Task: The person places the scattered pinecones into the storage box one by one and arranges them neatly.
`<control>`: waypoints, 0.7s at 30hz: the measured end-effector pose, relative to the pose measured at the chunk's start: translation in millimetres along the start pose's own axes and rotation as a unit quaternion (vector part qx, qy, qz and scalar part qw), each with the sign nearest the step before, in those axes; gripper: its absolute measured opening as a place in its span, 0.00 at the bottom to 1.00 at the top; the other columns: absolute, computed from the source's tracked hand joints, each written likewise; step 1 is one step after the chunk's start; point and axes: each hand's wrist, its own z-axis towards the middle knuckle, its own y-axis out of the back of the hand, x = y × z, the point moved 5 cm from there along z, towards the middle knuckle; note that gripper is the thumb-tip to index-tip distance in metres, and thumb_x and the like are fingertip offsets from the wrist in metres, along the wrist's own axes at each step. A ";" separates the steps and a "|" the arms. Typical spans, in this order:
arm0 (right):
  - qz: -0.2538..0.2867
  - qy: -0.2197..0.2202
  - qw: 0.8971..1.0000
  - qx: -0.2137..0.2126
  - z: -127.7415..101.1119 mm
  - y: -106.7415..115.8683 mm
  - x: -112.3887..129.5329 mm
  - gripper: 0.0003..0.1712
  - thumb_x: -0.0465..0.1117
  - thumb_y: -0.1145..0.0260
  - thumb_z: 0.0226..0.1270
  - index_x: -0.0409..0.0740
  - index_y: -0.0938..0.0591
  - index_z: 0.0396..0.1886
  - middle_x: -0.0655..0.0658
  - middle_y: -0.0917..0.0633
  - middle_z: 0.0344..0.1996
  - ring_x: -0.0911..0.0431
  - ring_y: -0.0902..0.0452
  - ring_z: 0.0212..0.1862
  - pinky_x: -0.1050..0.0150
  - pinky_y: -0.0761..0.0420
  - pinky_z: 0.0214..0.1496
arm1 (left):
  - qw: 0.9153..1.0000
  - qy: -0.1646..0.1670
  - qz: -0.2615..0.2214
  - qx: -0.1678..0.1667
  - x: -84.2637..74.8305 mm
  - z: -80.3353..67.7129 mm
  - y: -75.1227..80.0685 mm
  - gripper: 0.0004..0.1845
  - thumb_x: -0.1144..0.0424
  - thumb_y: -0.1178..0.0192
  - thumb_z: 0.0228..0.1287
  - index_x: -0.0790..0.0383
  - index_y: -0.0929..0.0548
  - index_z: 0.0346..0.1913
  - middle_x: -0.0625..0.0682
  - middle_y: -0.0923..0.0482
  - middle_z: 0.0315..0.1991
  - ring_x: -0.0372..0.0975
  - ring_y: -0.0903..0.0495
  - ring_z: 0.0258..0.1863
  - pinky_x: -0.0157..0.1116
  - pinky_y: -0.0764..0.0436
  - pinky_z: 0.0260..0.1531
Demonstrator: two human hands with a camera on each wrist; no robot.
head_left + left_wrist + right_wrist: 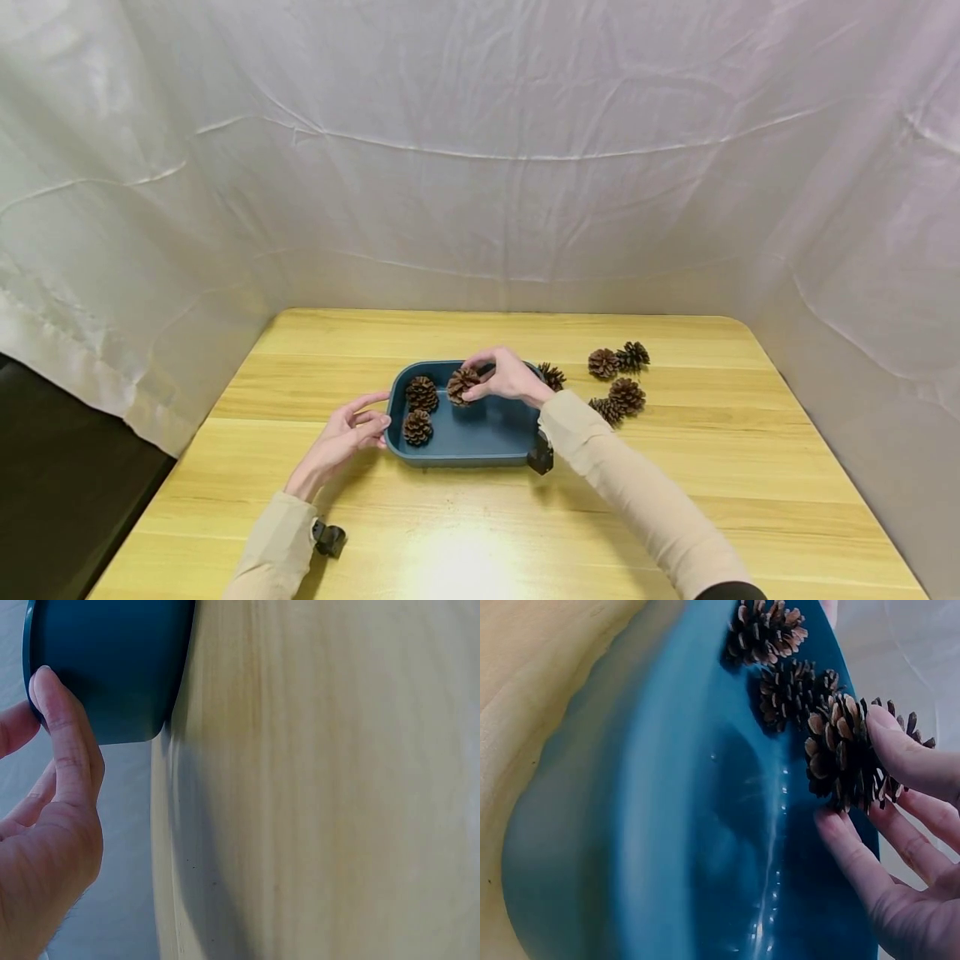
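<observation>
Three pine cones lay within the blue tray point(480, 442): two loose cones point(420, 408) at its left end and a third pine cone point(462, 386) pinched between thumb and fingertips of the right hand point(510, 377), low over the tray floor. Its long axis could not be told from these views. The tray was a smooth, glossy, round-cornered rectangle, long axis running left to right on the pale wood-grain worktop point(675, 500). The left hand point(341, 437), fingers straight, touched the tray's left wall. About five more cones point(615, 383), scaly and brown, lay on the worktop right of the tray, one just beside its rim.
</observation>
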 end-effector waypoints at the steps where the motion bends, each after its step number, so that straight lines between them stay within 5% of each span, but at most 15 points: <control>1: -0.003 0.000 1.000 -0.002 0.0 -0.6 -0.4 0.28 0.38 0.20 0.54 0.41 0.16 0.57 0.37 0.18 0.60 0.44 0.16 0.53 0.55 0.14 0.56 | 1.000 0.000 0.000 0.000 -0.1 0.0 -0.2 0.33 0.69 0.44 0.73 0.76 0.43 0.75 0.49 0.18 0.39 0.34 0.17 0.31 0.34 0.11 0.39; 21: -0.038 0.018 0.999 -0.006 3.5 -14.2 -6.9 0.26 0.37 0.20 0.55 0.40 0.15 0.55 0.37 0.15 0.57 0.44 0.16 0.53 0.54 0.13 0.55 | 1.000 0.001 -0.006 0.004 -1.4 -0.3 -0.3 0.33 0.69 0.44 0.73 0.76 0.43 0.75 0.49 0.19 0.39 0.34 0.18 0.31 0.32 0.12 0.38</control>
